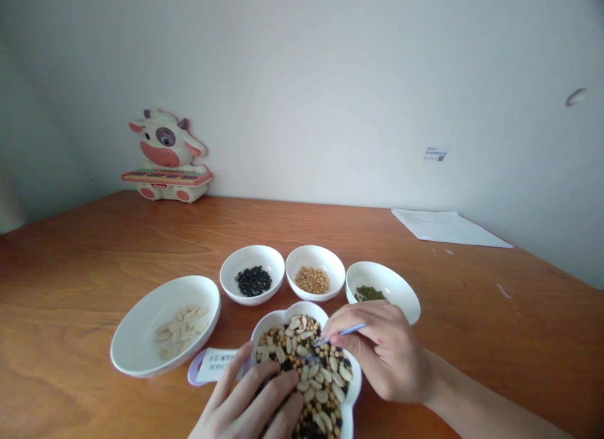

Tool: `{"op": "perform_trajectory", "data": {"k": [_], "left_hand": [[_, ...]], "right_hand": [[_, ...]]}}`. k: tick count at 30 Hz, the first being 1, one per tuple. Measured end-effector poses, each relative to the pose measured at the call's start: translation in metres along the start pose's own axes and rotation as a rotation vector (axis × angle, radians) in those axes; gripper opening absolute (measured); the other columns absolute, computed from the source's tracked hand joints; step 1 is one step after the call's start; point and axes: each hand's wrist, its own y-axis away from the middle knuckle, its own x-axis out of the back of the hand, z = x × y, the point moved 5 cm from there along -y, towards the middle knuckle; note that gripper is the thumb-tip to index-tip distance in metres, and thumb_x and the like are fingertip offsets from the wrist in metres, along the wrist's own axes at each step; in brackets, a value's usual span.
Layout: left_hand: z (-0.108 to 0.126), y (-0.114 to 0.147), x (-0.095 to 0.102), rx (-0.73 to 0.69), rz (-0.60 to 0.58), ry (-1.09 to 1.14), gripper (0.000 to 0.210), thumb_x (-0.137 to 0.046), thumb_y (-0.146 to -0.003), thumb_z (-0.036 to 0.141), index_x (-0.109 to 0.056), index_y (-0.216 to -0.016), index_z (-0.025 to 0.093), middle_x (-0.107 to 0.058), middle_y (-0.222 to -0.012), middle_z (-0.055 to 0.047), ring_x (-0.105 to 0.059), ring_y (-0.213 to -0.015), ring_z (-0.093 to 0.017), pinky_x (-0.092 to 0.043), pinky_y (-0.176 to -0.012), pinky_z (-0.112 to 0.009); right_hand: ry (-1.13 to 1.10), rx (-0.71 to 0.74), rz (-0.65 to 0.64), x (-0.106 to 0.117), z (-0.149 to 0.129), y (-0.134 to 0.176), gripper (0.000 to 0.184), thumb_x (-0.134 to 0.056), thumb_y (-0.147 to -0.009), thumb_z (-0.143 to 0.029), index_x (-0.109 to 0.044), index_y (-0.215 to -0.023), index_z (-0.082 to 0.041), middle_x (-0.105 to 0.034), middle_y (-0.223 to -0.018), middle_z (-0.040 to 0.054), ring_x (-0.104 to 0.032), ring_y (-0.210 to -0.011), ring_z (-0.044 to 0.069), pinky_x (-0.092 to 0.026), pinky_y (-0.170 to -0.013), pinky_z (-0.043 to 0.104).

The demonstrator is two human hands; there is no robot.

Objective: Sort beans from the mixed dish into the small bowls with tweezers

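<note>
A white dish with a scalloped rim [357,388] is filled with mixed peanuts, yellow beans and black beans; its lilac handle [195,370] bears a printed label. Across the dish's left side lies my left hand [255,404], fingers spread, their tips over the rim and the contents. My right hand [384,351] pinches a thin pale-blue tool [353,329] above the dish. The tool's tip reaches down to the mix; its exact kind is hard to make out. Part of the green bean bowl [401,291] is hidden behind my right hand.
Beyond the dish stand a bowl of black beans [226,272] and a bowl of yellow beans [337,272]. To the left is a larger bowl with peanuts [125,341]. Against the wall are a cow toy keyboard [165,159] and white paper [446,226].
</note>
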Motion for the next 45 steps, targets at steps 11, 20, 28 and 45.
{"op": "perform_trajectory", "data": {"k": [11, 20, 28, 45], "left_hand": [[-0.006, -0.018, 0.021, -0.116, -0.264, -0.015, 0.036, -0.036, -0.11, 0.029, -0.072, -0.114, 0.027, -0.074, -0.116, 0.008, -0.066, -0.107, -0.011, -0.008, -0.13, -0.034], [-0.005, -0.021, 0.022, -0.124, -0.255, -0.016, 0.031, -0.041, -0.108, 0.029, -0.072, -0.113, 0.026, -0.074, -0.112, 0.007, -0.067, -0.104, -0.01, -0.011, -0.129, -0.03], [-0.003, -0.009, 0.01, 0.002, 0.013, -0.005, 0.037, -0.039, -0.108, 0.028, -0.074, -0.097, 0.025, -0.073, -0.1, 0.005, -0.065, -0.097, -0.012, -0.016, -0.128, -0.039], [0.001, 0.001, 0.003, 0.019, -0.048, 0.055, 0.031, -0.042, -0.107, 0.031, -0.072, -0.104, 0.023, -0.072, -0.107, 0.002, -0.063, -0.105, -0.014, -0.015, -0.129, -0.042]], "right_hand": [[0.422, -0.163, 0.422, 0.058, 0.025, 0.002, 0.014, -0.063, -0.094, -0.019, -0.072, -0.082, -0.02, -0.077, -0.076, -0.0002, -0.072, -0.064, 0.014, -0.051, -0.06, 0.021], [0.6, -0.228, 0.406, 0.062, 0.035, 0.003, 0.021, -0.059, -0.095, -0.026, -0.068, -0.077, -0.019, -0.075, -0.07, 0.0029, -0.067, -0.055, 0.017, -0.046, -0.053, 0.026], [0.649, -0.232, 0.399, 0.062, 0.033, 0.004, 0.023, -0.058, -0.094, -0.025, -0.068, -0.074, -0.018, -0.073, -0.067, 0.0027, -0.063, -0.052, 0.015, -0.043, -0.052, 0.026], [-0.042, 0.08, -0.127, -0.007, -0.001, 0.001, 0.015, -0.05, -0.095, -0.009, -0.063, -0.094, -0.017, -0.074, -0.078, 0.0056, -0.071, -0.068, 0.017, -0.054, -0.063, 0.027]]}}
